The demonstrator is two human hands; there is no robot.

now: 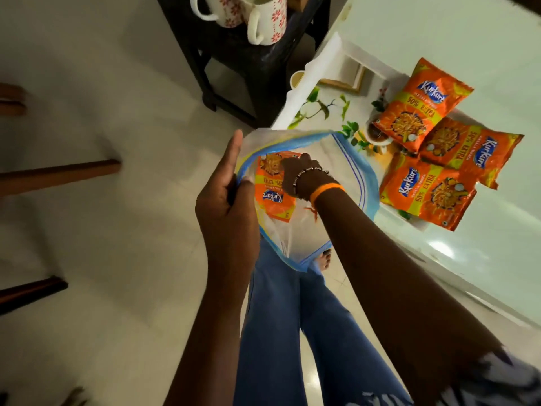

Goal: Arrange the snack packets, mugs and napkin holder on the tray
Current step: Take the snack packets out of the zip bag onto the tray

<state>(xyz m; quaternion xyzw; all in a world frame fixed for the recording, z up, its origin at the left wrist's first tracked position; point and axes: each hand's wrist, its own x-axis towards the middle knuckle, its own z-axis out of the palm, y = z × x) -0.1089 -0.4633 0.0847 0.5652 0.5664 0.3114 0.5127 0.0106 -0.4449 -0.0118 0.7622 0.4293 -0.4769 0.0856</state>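
My left hand [225, 197] grips the rim of a clear plastic bag with a blue edge [345, 177] and holds it wide. My right hand [298, 171] reaches down inside the bag, its fingers closed on an orange snack packet [272, 191]. Three more orange packets [418, 109] [471, 148] [430, 191] lie on the white floral tray [319, 106] on the table at the right. A wooden napkin holder [348, 74] stands at the tray's far end. Two white mugs with red flowers [268, 19] [216, 10] sit on a dark stool at the top.
The dark wooden stool [234, 60] stands just left of the pale table [468, 39]. A small cup [297, 79] shows at the tray's far left corner. Wooden furniture legs [58, 171] jut in from the left. My jeans-clad legs [292, 332] stand on the tiled floor.
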